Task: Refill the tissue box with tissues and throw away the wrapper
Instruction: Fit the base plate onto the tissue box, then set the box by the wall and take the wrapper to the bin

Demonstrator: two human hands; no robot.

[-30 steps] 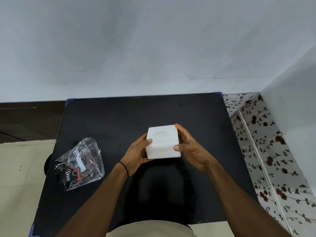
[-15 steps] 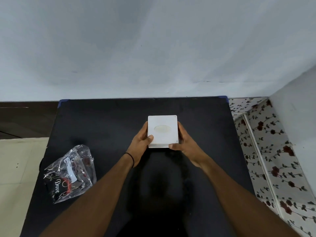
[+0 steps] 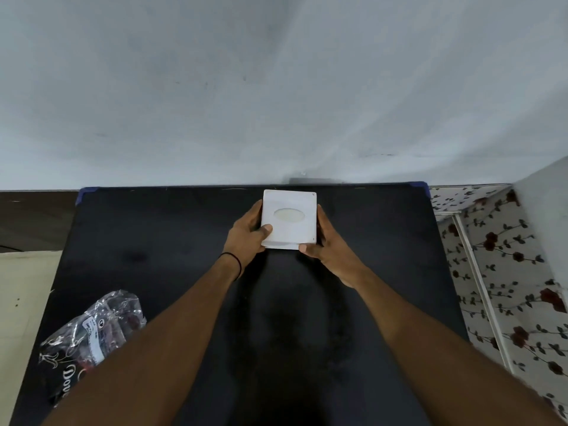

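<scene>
Head view: left hand [image 3: 246, 233], right hand [image 3: 330, 245] grip tissue box [image 3: 289, 219] on table [image 3: 153, 241].

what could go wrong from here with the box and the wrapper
1. The box, gripped by the left hand and right hand, is at the far edge of the table by the wall; a push could tip it.
2. Its top looks offset from the base, so it may not be shut.
3. The wrapper lies at the near left edge; the left forearm could knock it off.
</scene>
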